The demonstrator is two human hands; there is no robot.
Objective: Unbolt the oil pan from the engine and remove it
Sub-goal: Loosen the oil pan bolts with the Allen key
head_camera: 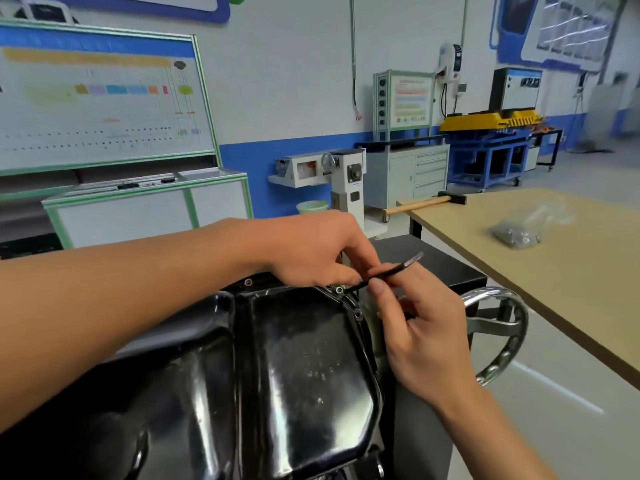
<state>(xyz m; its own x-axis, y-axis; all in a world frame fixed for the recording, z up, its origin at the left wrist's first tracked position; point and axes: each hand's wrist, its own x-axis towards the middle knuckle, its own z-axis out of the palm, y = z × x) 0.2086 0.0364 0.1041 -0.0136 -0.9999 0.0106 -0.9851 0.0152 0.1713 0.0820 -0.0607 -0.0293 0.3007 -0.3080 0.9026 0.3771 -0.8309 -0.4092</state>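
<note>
- Head view: the right hand (426, 337) is pinching a slim dark metal wrench (391, 270) between thumb and curled fingers, its grip clamped on the middle of the shaft.
- The left hand (311, 251) is reaching in from the left across the pan. Its fingertips are curling down onto the wrench's lower end, so this grip too is closing on the tool. Whether it is also touching the bolt beneath, I cannot tell.
- The wrench is lying tilted, its shiny free end pointing up and away to the right and its lower end sitting just beside a small silver bolt (339, 289) at the pan's far right corner.
- The glossy black stamped-metal oil pan (304, 358) is filling the lower middle of the view, directly beneath both hands, with its flat bottom facing up.
- A second bolt (248, 282) is sitting in the pan's far edge under the left wrist, and a third bolt (358, 315) is sitting in the right edge, just beside the right thumb.
- A chrome spoked handwheel (502, 327) is standing to the right of the pan, behind the right hand.
- A light wooden desk (571, 299) is stretching along the right side, carrying a clear plastic bag of small grey metal parts (519, 233).
- A wooden-handled hammer (429, 201) is lying at the desk's far corner, its handle overhanging the edge.
</note>
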